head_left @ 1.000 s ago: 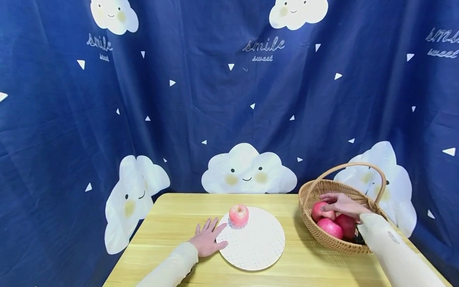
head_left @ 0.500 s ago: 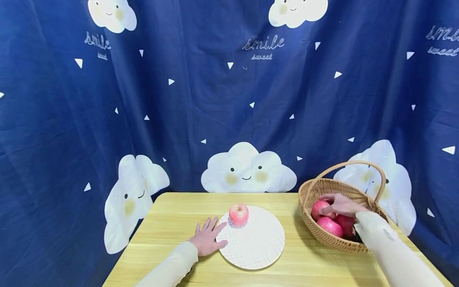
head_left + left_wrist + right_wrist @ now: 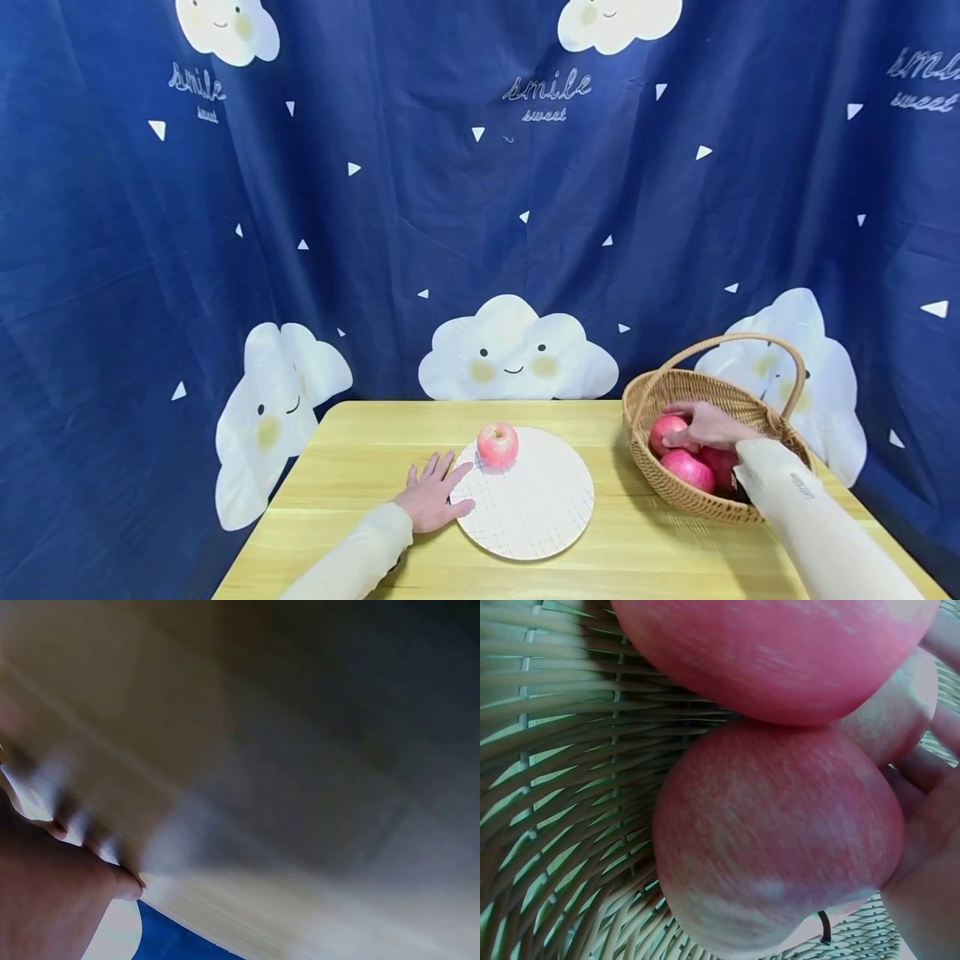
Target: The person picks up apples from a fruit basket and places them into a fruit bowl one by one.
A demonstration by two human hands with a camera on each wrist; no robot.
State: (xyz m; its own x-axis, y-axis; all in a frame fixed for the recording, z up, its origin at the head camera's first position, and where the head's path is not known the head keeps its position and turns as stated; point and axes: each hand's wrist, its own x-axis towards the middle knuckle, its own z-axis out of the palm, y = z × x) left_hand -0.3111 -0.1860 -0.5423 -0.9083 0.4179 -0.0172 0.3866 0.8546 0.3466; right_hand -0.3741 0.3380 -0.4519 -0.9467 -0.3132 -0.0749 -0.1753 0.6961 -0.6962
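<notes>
Your right hand (image 3: 711, 425) was curled round an apple (image 3: 663, 433) in the basket (image 3: 697, 388); your left hand (image 3: 427, 503) lay spread at the plate (image 3: 536, 517); the fruit seemed firm, slightly slippery, easily bruised, best gripped round its widest part

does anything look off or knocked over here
Nothing looks spilled or damaged. Only mildly odd: the lone apple sits well off-centre on the round plate, near its far-left rim.
</notes>
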